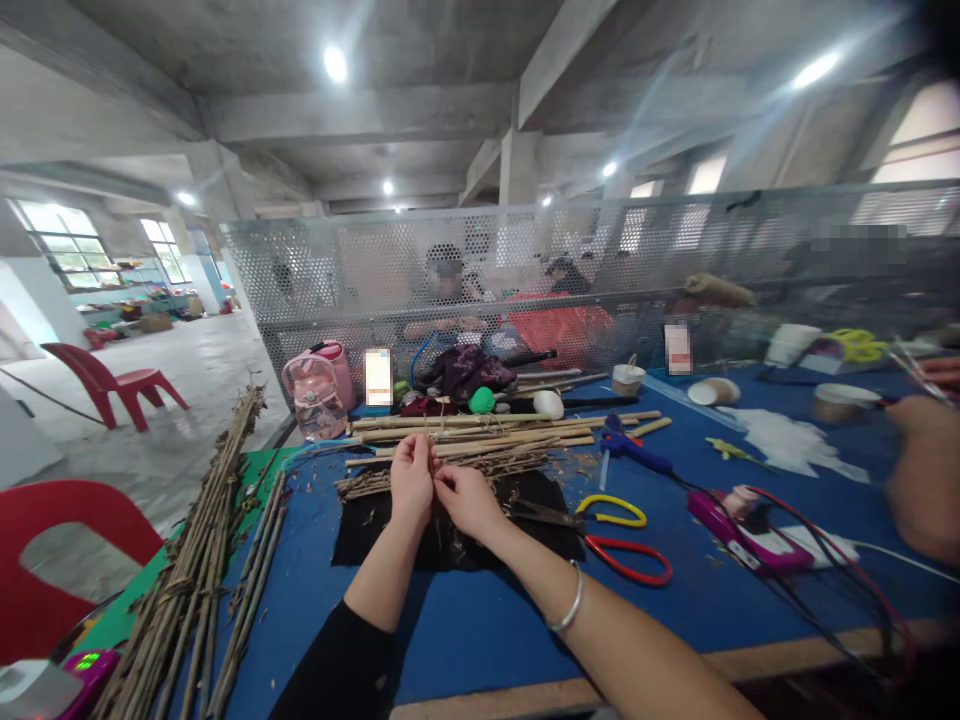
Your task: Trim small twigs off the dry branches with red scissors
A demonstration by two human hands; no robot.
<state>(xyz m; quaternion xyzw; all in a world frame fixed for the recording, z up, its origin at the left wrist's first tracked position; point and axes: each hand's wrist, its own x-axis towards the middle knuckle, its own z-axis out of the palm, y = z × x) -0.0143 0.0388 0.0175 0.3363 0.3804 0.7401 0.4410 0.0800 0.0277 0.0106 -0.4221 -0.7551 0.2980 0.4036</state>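
Note:
Over a black cloth [356, 535], my left hand [412, 480] and my right hand [466, 497] are close together, fingertips pinched. What they hold between them is too small to make out. Thin brown twigs [517, 462] lie just behind my hands on the cloth's far edge. Beyond those is a row of pale sticks [615, 422]. Right of my right hand, scissors [626, 540] with one yellow and one red handle lie with their blades on the cloth. A blue glue gun [637, 455] rests farther back, on the blue tabletop [465, 610].
Bundled long stalks [180, 580] line the left edge. A pink bottle [315, 395], a phone [379, 378] and a green ball [481, 400] stand before a perforated metal screen [337, 260]. At right are a purple power strip [750, 530] with cables and a co-worker's arm [926, 470].

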